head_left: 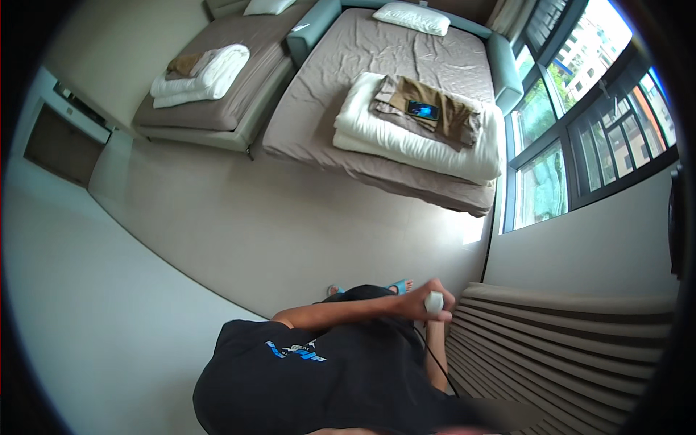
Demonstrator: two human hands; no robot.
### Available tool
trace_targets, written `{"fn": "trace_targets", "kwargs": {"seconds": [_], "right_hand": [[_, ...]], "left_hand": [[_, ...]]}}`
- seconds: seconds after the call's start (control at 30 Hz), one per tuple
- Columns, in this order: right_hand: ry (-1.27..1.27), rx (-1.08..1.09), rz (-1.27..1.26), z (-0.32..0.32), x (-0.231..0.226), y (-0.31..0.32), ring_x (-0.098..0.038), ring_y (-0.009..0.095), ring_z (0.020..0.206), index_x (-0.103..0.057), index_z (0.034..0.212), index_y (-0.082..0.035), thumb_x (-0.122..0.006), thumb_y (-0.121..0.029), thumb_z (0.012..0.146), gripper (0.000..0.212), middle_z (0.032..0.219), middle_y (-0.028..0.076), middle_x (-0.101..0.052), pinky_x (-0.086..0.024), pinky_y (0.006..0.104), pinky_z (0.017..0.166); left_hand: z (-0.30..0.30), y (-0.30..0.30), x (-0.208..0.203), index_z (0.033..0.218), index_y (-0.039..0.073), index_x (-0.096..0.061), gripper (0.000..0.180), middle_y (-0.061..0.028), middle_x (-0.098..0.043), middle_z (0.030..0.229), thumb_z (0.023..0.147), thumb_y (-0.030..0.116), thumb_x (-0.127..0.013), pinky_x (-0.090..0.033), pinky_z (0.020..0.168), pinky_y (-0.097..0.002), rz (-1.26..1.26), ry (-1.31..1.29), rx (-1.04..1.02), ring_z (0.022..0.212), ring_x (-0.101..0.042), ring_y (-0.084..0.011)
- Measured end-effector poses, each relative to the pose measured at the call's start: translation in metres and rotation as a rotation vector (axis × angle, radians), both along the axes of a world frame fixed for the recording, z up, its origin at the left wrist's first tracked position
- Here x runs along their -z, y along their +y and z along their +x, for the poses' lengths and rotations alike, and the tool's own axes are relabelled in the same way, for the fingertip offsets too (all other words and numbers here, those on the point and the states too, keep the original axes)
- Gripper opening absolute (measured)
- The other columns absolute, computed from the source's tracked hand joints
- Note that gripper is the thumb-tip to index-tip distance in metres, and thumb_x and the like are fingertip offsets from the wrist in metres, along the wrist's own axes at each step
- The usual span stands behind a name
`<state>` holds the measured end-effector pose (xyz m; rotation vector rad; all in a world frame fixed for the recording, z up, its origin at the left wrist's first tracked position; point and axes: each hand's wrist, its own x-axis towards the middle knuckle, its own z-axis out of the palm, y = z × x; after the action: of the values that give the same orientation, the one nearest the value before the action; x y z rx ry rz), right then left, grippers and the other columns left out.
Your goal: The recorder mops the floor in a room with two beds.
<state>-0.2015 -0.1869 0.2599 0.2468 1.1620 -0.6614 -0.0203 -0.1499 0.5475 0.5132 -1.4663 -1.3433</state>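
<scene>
My left forearm reaches across the front of my black T-shirt (pixel 319 384). At its end, my left hand (pixel 415 302) is closed around a small white object with a rounded end (pixel 433 302); its kind cannot be made out. From below, my right forearm (pixel 436 355) rises toward the same spot. The right hand is mostly hidden behind the left one, so its fingers cannot be read. A thin black cable (pixel 438 360) runs down beside the right forearm.
Ribbed brown-and-beige panelling (pixel 558 341) stands close on my right. Ahead is a bed (pixel 304 123) with a folded white quilt (pixel 355 130), brown cloths (pixel 457 119) and a phone (pixel 423 109). Another bed (pixel 239 94) lies left, windows (pixel 540 181) right. Blue sandals (pixel 400 287) are on my feet.
</scene>
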Motion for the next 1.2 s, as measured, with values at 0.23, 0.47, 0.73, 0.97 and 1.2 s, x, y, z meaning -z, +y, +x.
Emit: {"fn": "trace_targets", "kwargs": {"seconds": [0.23, 0.47, 0.73, 0.97, 1.2], "right_hand": [[-0.217, -0.067, 0.11, 0.111, 0.011, 0.016, -0.056, 0.019, 0.061, -0.048, 0.074, -0.004, -0.051, -0.011, 0.084, 0.012, 0.065, 0.007, -0.054, -0.055, 0.0301, 0.058], [-0.095, -0.596, 0.103, 0.285, 0.008, 0.033, -0.043, 0.013, 0.044, -0.041, 0.069, -0.01, -0.048, -0.007, 0.085, 0.018, 0.05, 0.0, -0.04, -0.046, 0.027, 0.047], [-0.136, -1.003, 0.23, 0.457, 0.038, 0.077, -0.042, 0.012, 0.041, -0.041, 0.068, -0.009, -0.055, -0.006, 0.083, 0.02, 0.051, 0.0, -0.042, -0.044, 0.0281, 0.045], [-0.123, -1.138, 0.174, 0.541, 0.053, 0.132, -0.043, 0.02, 0.041, -0.043, 0.068, -0.007, -0.056, -0.005, 0.08, 0.017, 0.051, 0.005, -0.044, -0.044, 0.0348, 0.044], [-0.064, -1.051, 0.186, 0.576, 0.071, 0.116, -0.047, 0.014, 0.044, -0.045, 0.067, -0.007, -0.053, -0.005, 0.083, 0.018, 0.054, 0.003, -0.047, -0.044, 0.0288, 0.043]], "left_hand": [[0.117, 0.101, -0.03, 0.058, 0.004, -0.047, 0.028, -0.0098, -0.046, 0.054, 0.071, 0.016, -0.067, -0.039, 0.052, -0.0354, -0.01, -0.12, -0.284, 0.05, -0.05, -0.0254], [0.181, 0.165, -0.051, 0.058, 0.004, -0.05, 0.023, -0.0097, -0.052, 0.057, 0.069, 0.011, -0.069, -0.041, 0.053, -0.035, 0.026, -0.3, -0.558, 0.052, -0.053, -0.0263], [0.251, 0.175, -0.046, 0.058, 0.006, -0.05, 0.024, -0.0064, -0.051, 0.053, 0.069, 0.013, -0.071, -0.041, 0.053, -0.0357, 0.052, -0.501, -0.7, 0.052, -0.053, -0.0252], [0.3, 0.187, -0.021, 0.057, 0.007, -0.049, 0.027, -0.0059, -0.049, 0.051, 0.067, 0.007, -0.075, -0.039, 0.048, -0.0334, 0.118, -0.568, -0.786, 0.048, -0.05, -0.0242], [0.37, 0.176, -0.027, 0.056, 0.006, -0.048, 0.028, -0.0078, -0.047, 0.05, 0.064, 0.005, -0.074, -0.037, 0.045, -0.0332, 0.067, -0.481, -0.818, 0.045, -0.05, -0.0244]]}}
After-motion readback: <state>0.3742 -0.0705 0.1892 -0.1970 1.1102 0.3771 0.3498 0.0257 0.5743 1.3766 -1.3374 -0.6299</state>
